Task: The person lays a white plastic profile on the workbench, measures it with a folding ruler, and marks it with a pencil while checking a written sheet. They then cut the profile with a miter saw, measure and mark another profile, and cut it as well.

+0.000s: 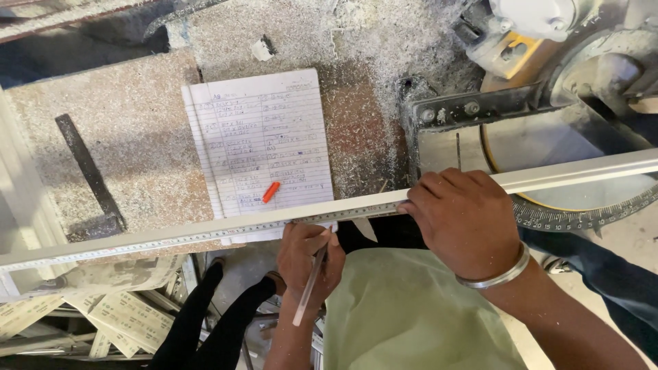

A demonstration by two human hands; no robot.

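A long pale metal profile (205, 231) runs across the bench from lower left to upper right, with a measuring tape (343, 214) laid along it. My right hand (460, 220), a metal bangle on its wrist, presses down on the profile beside the saw table. My left hand (307, 259) holds a thin pencil (310, 288), with its tip touching the profile's near edge by the tape. A lined notebook page (257, 137) with handwriting lies just beyond the profile, a small orange cap (271, 192) on it.
A mitre saw (548, 82) with a round angle-scaled table (582, 216) stands at upper right. Shavings cover the brown bench (123, 137), where a flat black bar (89, 171) lies. Labelled profile offcuts (116, 315) are stacked below left. Blue-clad legs (610, 281) are at right.
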